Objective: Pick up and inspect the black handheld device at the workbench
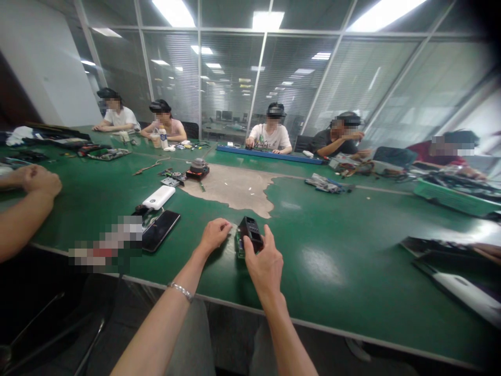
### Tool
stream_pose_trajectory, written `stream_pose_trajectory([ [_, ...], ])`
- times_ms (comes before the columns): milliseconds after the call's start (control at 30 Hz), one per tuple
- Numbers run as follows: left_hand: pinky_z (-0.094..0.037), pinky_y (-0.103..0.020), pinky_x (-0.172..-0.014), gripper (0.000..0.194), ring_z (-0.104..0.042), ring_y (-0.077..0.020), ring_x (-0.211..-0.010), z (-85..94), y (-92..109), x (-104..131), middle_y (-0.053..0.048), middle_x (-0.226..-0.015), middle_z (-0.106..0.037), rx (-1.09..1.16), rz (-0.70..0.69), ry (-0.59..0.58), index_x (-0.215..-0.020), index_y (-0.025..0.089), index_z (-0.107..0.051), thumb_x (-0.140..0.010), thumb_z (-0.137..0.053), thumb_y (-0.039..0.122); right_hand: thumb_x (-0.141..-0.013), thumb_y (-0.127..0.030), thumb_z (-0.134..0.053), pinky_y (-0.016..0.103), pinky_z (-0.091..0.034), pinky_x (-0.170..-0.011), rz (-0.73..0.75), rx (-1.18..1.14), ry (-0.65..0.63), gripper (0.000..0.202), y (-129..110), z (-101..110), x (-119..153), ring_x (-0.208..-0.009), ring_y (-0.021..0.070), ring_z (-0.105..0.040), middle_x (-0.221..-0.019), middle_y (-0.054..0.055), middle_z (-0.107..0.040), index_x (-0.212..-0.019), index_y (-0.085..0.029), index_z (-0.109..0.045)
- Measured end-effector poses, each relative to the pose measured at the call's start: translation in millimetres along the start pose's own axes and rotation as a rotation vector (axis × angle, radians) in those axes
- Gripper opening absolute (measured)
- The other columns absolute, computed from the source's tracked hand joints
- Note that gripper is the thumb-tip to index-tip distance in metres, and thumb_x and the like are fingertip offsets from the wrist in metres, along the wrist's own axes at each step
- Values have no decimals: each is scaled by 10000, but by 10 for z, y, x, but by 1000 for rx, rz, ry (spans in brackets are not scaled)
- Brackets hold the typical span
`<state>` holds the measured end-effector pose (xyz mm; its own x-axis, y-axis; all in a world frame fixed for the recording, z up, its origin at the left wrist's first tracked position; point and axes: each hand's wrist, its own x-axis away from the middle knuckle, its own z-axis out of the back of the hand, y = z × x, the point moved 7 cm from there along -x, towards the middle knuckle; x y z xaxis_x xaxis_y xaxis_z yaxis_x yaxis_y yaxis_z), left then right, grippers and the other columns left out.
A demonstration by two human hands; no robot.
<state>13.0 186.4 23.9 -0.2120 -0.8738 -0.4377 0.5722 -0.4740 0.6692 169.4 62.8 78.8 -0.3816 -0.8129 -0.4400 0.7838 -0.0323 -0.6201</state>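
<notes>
A small black device with a green circuit board on its side stands on the green table, held between the thumb and fingers of my right hand. Just left of it is my left hand, its fingers pinched together near a thin clear piece on the table; whatever those fingertips hold is too small to make out. A silvery bracelet circles my left wrist.
A black phone and a white power bank lie to the left. Beyond them are metal parts and a round-topped component. Another person's hands rest at the left. A green basket stands right; several people sit opposite.
</notes>
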Motion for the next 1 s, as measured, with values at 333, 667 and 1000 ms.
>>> stream_pose_trajectory([
  [333, -465, -246, -757, 253, -629, -155, -814, -12, -26, -6, -43, -869, -709, -5, 1, -9, -837, 190, -707, -871, -502, 335, -899, -459, -453, 341, -452, -757, 36, 193, -41, 647, -181, -90, 11, -886, 282, -666, -1031, 152, -683, -1432, -112, -334],
  [667, -465, -245, -770, 254, -626, -155, -833, -6, 8, -22, -40, -873, -707, -19, -28, -13, -820, 190, -706, -877, -492, 315, -893, -441, -464, 345, -462, -774, 51, 168, -96, 672, -95, -178, 174, -928, 274, -652, -1074, 163, -668, -1449, -103, -299],
  [1000, -473, -242, -722, 202, -619, -144, -773, -4, -33, -18, -30, -859, -706, 33, 27, 22, -856, 190, -701, -843, -537, 308, -856, -459, -507, 405, -429, -952, 149, 68, -64, 742, -5, -269, 245, -1208, 298, -508, -1356, 205, -497, -1446, -67, -286],
])
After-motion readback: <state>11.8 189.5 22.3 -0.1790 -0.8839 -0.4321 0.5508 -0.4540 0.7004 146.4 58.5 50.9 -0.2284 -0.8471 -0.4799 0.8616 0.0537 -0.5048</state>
